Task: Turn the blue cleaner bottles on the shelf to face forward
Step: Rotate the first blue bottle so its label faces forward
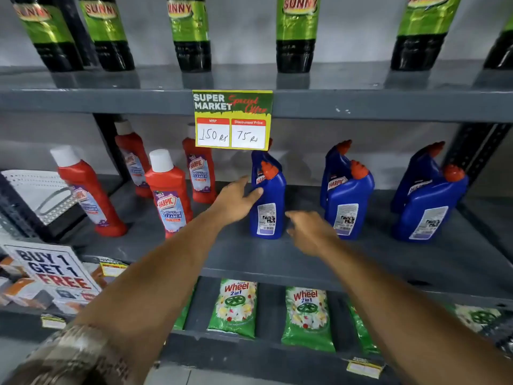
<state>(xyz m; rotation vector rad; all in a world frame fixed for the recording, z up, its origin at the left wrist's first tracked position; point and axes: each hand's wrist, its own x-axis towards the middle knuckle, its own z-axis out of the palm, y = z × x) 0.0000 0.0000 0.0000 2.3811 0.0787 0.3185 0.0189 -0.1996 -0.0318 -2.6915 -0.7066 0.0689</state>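
Note:
Blue cleaner bottles with orange caps stand in three front-and-back pairs on the grey middle shelf (277, 257). The front left bottle (270, 198) shows its white back label with barcode. The front middle bottle (348, 201) and the front right bottle (429, 207) also show back labels. The bottles behind them show part of a front label. My left hand (236, 201) is open, its fingertips touching the left side of the front left bottle. My right hand (309, 232) is open, just right of that bottle's base and apart from it.
Several red bathroom cleaner bottles (169, 193) stand to the left on the same shelf. A yellow price card (232, 120) hangs from the shelf above, which carries green-labelled bottles (297, 31). Green detergent packs (236, 307) lie on the shelf below. A promo sign (52, 270) is at lower left.

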